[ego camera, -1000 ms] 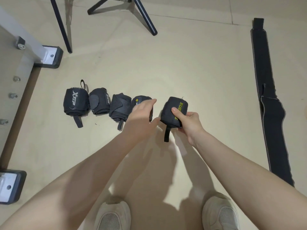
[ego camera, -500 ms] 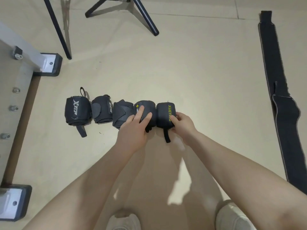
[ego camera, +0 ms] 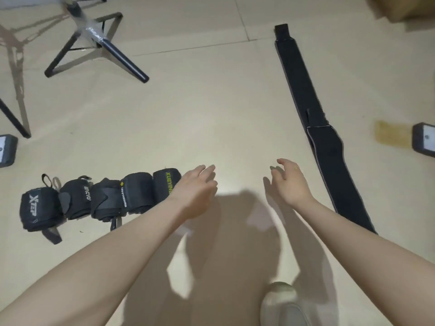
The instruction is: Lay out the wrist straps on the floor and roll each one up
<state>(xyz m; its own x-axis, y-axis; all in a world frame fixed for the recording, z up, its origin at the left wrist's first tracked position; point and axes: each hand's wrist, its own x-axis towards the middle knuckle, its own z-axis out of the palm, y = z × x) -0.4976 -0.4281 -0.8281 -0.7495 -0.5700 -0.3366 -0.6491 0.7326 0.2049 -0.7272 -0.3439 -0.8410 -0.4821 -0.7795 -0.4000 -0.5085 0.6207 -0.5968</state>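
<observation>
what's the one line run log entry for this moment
left hand: open, empty | right hand: open, empty | five rolled black fabric wrist straps: row on floor | long flat black strap: unrolled

Looks like a gym or workout room. Beige tiled floor [ego camera: 211, 102] with visible seams. Five rolled wrist straps [ego camera: 98, 198] in a row, lower left. Long black lifting belt [ego camera: 315, 118] laid flat at right. Black rubber-capped rack feet at left edge [ego camera: 7, 149] and right edge [ego camera: 423, 143]. Black tripod stand legs [ego camera: 94, 43] upper left. Sneaker toe [ego camera: 280, 304] at bottom.
</observation>
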